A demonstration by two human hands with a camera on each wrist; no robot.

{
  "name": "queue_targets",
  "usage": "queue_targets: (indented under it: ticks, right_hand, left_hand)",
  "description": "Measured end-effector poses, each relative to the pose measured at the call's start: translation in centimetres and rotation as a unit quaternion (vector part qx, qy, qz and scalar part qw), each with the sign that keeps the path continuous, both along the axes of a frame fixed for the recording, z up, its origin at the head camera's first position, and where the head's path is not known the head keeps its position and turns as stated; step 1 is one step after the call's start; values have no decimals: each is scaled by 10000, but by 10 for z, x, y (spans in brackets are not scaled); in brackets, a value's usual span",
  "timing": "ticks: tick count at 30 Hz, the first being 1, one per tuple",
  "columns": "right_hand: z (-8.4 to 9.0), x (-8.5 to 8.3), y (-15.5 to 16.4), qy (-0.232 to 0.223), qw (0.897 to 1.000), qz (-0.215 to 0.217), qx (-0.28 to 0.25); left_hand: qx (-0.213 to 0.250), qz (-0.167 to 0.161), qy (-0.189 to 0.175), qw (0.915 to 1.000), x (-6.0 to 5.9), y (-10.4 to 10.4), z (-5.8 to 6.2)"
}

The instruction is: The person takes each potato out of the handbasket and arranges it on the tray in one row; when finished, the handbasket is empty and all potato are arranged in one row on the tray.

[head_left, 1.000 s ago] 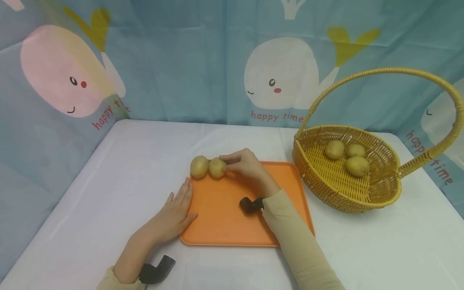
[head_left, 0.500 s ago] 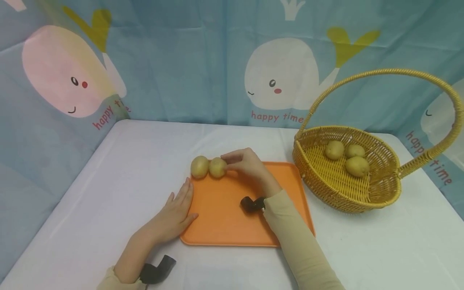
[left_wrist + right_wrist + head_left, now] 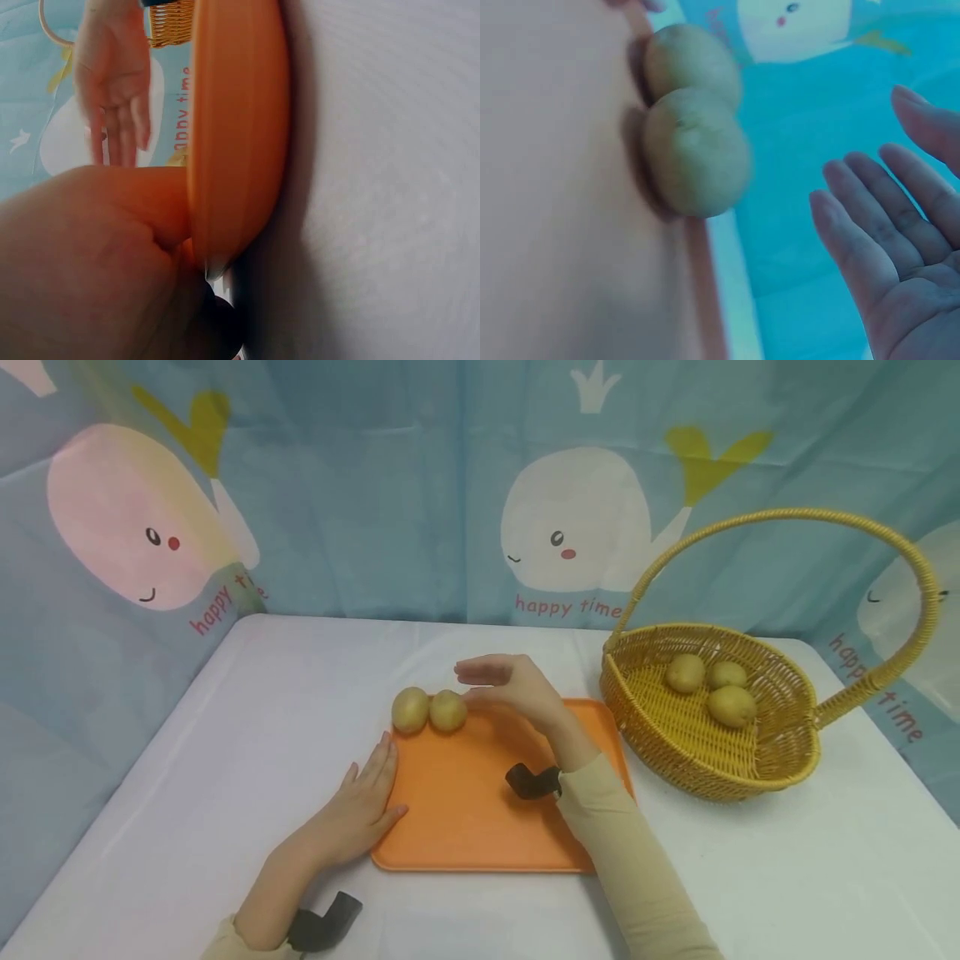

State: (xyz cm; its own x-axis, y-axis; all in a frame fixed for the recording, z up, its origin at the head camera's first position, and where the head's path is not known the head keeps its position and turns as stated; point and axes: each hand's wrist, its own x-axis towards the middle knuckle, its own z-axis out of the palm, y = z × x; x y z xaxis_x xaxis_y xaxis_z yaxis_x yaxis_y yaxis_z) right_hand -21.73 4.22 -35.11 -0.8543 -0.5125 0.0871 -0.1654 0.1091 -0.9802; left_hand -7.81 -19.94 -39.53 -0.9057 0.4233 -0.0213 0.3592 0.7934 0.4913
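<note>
- Right hand [image 3: 510,685]: fingers straight, lifted off the second small tan potato [image 3: 447,711]; a second ago it pinched it.
- Potato: placed at the flat orange plastic tray's [image 3: 480,810] far-left corner, touching its twin [image 3: 410,709].
- Left hand [image 3: 367,806]: flat, steadying the tray edge.

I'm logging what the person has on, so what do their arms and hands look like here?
Both hands are bare: the left hand and the right hand have no gloves or rings in view. Each arm has a long beige sleeve. A small black wrist camera sits at the right wrist, and another at the left wrist.
</note>
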Motion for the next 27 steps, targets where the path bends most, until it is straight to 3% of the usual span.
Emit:
queue_targets:
  ticks: [5, 14, 27]
  right_hand:
    - [15, 9, 10, 49, 9988, 178, -445]
    - [31, 20, 31, 253, 9984, 246, -450]
    - [41, 36, 95, 397, 9975, -569, 163]
  left_hand:
    - [18, 0, 17, 10000, 0, -1, -1]
    - [43, 34, -66, 10000, 0, -4, -4]
    - [-34, 19, 72, 10000, 0, -3, -3]
